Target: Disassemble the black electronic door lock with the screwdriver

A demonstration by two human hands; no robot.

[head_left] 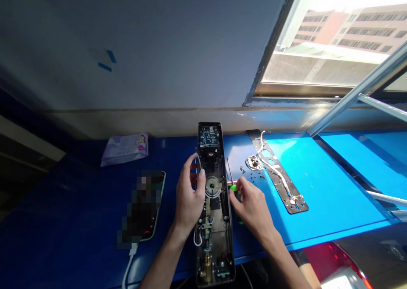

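Note:
An opened electronic door lock (218,217) lies lengthwise in front of me, its inner side facing up. Inside it are a blue circuit board (209,137), a round metal disc (212,186) and a brass lock part (207,267). My left hand (190,193) grips the housing's left wall, thumb over the edge and fingers outside. A thin white wire (200,159) runs beside that thumb; whether it is pinched cannot be made out. Against the right side, my right hand (252,202) is closed around a screwdriver (233,188) with a green and black handle, its shaft pointing away from me.
Right of the lock lie several small dark screws (243,169), a round part on a plate (255,162) and a long black back plate (281,176) with white wiring. At left are a phone (160,204) on a white cable and a soft packet (125,149). Metal ladder-like rails (359,90) stand right.

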